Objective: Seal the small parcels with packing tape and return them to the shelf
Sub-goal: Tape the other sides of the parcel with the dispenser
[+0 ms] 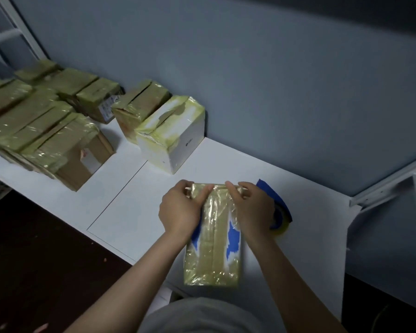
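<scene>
A small white-and-blue parcel (214, 241), wrapped in yellowish clear packing tape, lies on the white table (120, 207) in front of me. My left hand (180, 210) grips its far left corner, fingers curled over the edge. My right hand (252, 207) pinches the far right corner, where the tape strip ends. A blue tape dispenser (277, 207) with a yellowish roll sits just right of the parcel, partly hidden behind my right hand.
Two taped boxes (175, 138) stand near the back wall. Several taped cardboard parcels (46, 131) are stacked at the left. A white shelf frame (389, 188) rises at the right. The table's front edge drops to a dark floor (34, 260).
</scene>
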